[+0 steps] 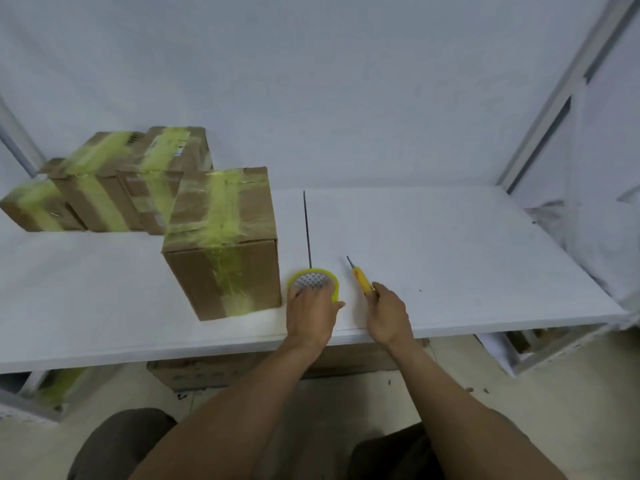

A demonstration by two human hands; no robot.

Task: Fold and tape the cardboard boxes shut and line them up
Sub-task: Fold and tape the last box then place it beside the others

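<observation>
Bench: white bench (pixel 467 244) against a white backdrop. A thin dark line (pixel 307 226) runs from the back edge toward the front, about mid-width.
Nearest box: nearest box (pixel 221 244) has its flaps shut, with yellow-green tape across the top and down the front face. It stands just left of the dark line, close to the front edge, slightly askew.
Back row: three more taped boxes stand behind it toward the back-left corner: far-left box (pixel 34 206), middle box (pixel 93 181), inner box (pixel 166 168). They are side by side, touching or nearly so. The row slants rather than running true with the back edge.
Tape roll: tape roll (pixel 315 280), yellow-green, lies flat on the bench just right of the nearest box, at the near end of the dark line.
Left hand: left hand (pixel 311 313) lies on top of the roll, fingers curled over its near rim, gripping it.
Knife: utility knife (pixel 360 278), yellow handle, blade out and pointing toward the back edge. It is just right of the roll and not touching it.
Right hand: right hand (pixel 388 317) is closed round the knife's near end. Cannot tell whether the knife rests on the bench or is lifted clear.
Hands: near each other but apart, both close to the front edge.
Below bench: brown carton (pixel 242 368) on the floor under the front edge.
</observation>
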